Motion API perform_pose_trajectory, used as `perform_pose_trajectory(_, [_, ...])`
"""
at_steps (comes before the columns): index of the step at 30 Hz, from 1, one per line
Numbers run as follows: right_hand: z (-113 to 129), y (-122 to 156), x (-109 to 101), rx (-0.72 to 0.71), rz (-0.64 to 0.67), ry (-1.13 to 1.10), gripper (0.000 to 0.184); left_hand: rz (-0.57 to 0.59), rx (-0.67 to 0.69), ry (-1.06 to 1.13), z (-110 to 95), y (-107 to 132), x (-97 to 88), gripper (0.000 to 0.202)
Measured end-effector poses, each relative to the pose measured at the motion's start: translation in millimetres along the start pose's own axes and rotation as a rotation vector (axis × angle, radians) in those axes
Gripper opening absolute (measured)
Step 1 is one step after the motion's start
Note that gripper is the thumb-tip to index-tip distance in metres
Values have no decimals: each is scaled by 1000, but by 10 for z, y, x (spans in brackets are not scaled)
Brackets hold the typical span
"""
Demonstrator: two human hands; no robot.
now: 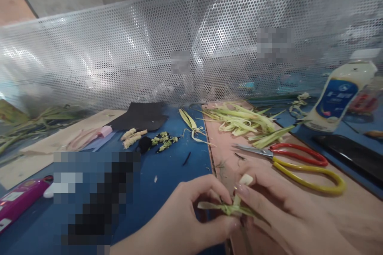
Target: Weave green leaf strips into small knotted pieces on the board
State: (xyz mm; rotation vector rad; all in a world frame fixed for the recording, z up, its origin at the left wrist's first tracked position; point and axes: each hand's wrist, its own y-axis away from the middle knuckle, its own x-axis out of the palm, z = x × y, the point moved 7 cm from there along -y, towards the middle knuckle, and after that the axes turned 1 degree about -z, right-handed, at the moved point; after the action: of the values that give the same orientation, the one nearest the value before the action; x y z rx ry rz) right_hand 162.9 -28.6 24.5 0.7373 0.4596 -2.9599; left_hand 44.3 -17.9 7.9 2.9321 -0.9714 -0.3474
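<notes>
Between my two hands is a small knotted piece of pale green plant leaf strips (229,208), its ends sticking out to both sides. My left hand (194,211) pinches the knot from the left, thumb below and index finger above. From the right, my right hand (275,207) has thumb and fingers closed on a pale upright strip of the same piece. Scissors (277,155) with one red and one yellow handle lie just beyond my right hand on a pinkish wooden board (335,217). A pile of loose green leaf strips (239,118) spreads at the board's far end.
A white-capped bottle (338,95) and a black elongated object (350,159) stand and lie at right. Leftward on the blue table (167,167) are black paper (140,116), small braided pieces (133,137) and a purple object (24,199). A perforated metal screen (119,59) borders the back.
</notes>
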Motion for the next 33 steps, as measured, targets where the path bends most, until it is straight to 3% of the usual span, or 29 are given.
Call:
perform_pose_trajectory(6, [-30, -25, -51, 62, -50, 23, 21, -40, -47, 122, 104, -34, -37, 22])
perform_pose_trajectory(10, [12, -18, -58, 57, -70, 29, 22, -101, -7, 167, 148, -75, -94, 19])
perform_pose_trajectory(23, [39, 29, -79, -19, -106, 66, 22, -133, 65, 211, 90, -64, -76, 18])
perform_pose_trajectory(28, [-47, 121, -86, -141, -137, 148, 10, -138, 92, 254, 101, -52, -66, 17])
perform_pose_trajectory(33, [-9, 158, -96, -250, -132, 268, 13, -169, 84, 264, 86, -23, -64, 18])
